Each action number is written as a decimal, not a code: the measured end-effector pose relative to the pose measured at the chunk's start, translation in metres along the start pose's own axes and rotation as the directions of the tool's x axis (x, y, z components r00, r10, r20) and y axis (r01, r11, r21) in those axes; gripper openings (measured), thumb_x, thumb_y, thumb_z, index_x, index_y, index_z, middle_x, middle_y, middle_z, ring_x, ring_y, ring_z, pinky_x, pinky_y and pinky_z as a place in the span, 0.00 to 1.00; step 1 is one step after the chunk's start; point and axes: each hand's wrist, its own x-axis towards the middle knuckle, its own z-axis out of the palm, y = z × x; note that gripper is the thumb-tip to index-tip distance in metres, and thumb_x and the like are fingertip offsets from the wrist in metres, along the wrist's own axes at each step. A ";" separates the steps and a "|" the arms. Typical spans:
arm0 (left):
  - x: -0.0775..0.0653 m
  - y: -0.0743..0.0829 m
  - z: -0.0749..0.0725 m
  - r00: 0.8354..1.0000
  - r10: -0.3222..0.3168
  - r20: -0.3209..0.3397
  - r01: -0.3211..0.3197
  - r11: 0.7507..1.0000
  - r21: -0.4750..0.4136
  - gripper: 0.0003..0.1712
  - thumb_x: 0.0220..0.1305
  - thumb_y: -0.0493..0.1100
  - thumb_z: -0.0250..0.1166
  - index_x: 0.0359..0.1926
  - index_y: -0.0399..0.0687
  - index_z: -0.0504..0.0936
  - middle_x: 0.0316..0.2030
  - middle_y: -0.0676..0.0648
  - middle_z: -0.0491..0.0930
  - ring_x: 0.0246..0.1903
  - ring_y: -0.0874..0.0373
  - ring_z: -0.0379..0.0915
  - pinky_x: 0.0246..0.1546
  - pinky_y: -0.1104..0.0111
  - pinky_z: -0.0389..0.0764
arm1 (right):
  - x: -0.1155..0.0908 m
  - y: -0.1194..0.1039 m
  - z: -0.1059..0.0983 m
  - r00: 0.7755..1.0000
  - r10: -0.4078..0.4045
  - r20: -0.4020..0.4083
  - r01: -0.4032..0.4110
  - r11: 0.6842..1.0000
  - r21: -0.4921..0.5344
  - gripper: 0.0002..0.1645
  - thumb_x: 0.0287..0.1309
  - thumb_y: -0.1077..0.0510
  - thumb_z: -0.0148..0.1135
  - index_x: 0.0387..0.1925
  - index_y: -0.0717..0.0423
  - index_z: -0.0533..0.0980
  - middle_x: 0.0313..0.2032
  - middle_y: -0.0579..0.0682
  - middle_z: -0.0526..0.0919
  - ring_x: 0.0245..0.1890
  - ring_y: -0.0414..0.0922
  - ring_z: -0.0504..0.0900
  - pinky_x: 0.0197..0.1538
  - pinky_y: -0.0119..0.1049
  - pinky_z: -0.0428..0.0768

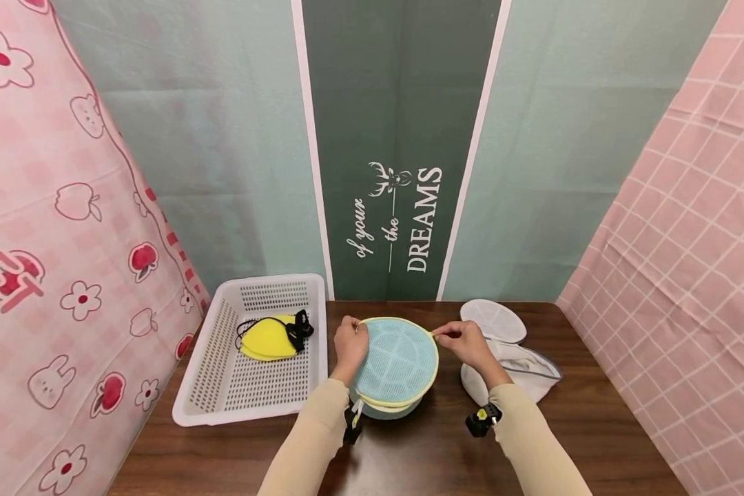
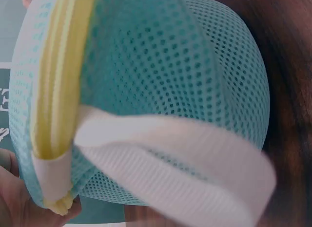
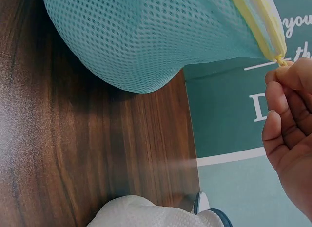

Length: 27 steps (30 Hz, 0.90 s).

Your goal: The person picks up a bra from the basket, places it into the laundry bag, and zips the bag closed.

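A round light-blue mesh laundry bag [image 1: 397,362] with a yellow zipper round its top stands on the table before me. My left hand [image 1: 350,348] grips the bag's rim on the left side. At the opposite side my right hand [image 1: 468,342] pinches the yellow zipper pull [image 3: 279,60] between thumb and finger. The top lies over the bag, and the two yellow zipper edges [image 2: 58,85] run close together in the left wrist view. A white strap loop [image 2: 195,139] sticks out from the bag near the zipper's end.
A white perforated basket [image 1: 189,406] stands at the left with a yellow item [image 1: 269,339] with black straps inside. Beyond my right forearm lies a white mesh bag [image 1: 523,368] with grey trim, its round lid [image 1: 492,321] folded back. Hanging cloths border the brown table [image 1: 607,441].
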 end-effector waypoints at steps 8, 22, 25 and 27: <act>-0.003 0.002 -0.003 1.000 -0.018 0.021 0.019 1.000 -0.023 0.04 0.62 0.37 0.55 0.30 0.42 0.73 0.22 0.47 0.69 0.26 0.50 0.66 0.30 0.59 0.68 | -0.001 -0.001 -0.003 1.000 0.026 -0.018 -0.026 1.000 -0.010 0.05 0.48 0.68 0.65 0.29 0.59 0.84 0.29 0.49 0.84 0.27 0.42 0.76 0.29 0.33 0.74; -0.003 0.003 -0.011 0.996 -0.058 0.071 0.061 0.998 -0.035 0.05 0.61 0.39 0.57 0.30 0.43 0.77 0.23 0.48 0.72 0.25 0.54 0.67 0.29 0.62 0.69 | -0.002 -0.002 -0.002 0.998 0.049 -0.031 -0.048 0.998 0.030 0.05 0.48 0.68 0.65 0.29 0.61 0.84 0.29 0.51 0.84 0.29 0.42 0.77 0.30 0.32 0.74; -0.003 0.001 -0.012 0.994 -0.059 0.087 0.062 0.998 -0.026 0.04 0.61 0.39 0.58 0.30 0.43 0.77 0.24 0.48 0.72 0.26 0.55 0.67 0.29 0.62 0.69 | -0.002 -0.002 -0.001 0.998 0.057 -0.035 -0.056 0.998 0.029 0.05 0.48 0.69 0.65 0.28 0.62 0.84 0.28 0.51 0.84 0.28 0.41 0.77 0.30 0.31 0.74; -0.003 0.000 -0.012 0.993 -0.062 0.099 0.064 0.998 -0.016 0.04 0.61 0.38 0.58 0.31 0.43 0.77 0.24 0.49 0.72 0.26 0.55 0.67 0.29 0.63 0.69 | -0.003 -0.001 -0.001 0.998 0.057 -0.035 -0.056 0.998 0.027 0.05 0.47 0.69 0.65 0.28 0.62 0.84 0.28 0.51 0.84 0.28 0.40 0.77 0.30 0.31 0.74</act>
